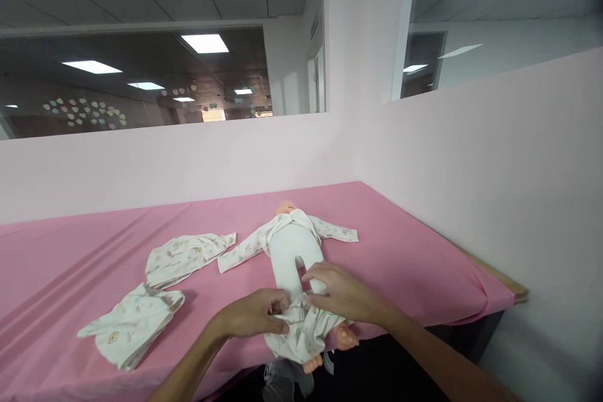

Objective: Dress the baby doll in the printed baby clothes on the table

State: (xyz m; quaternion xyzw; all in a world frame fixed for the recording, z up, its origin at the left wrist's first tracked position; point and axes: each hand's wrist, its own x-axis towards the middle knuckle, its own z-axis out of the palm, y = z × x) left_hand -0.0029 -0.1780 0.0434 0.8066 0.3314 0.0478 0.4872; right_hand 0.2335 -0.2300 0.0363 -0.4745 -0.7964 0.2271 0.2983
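Pink tabletop (94, 264), doll (294, 248) supine — left hand (254, 315) pinches bunched trousers (301, 334) at its legs, right hand (343, 296) curls over them, grip hidden — even tugs seem wisest.

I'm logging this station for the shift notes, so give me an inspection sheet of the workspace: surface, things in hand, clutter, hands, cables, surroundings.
Surface: table covered by a pink cloth, creased at the left.
Job's things: doll lies lengthwise, head toward the far wall, bare feet past the near edge; printed trousers bunched around its lower legs.
Clutter: one printed garment left of the doll; second garment nearer the front edge.
Hands: left hand pinches the trousers; right hand lies over the doll's thigh and the trousers, grip hidden.
Cables: nothing seen.
Surroundings: pale pink partitions behind and to the right, windows above, ceiling lights on.
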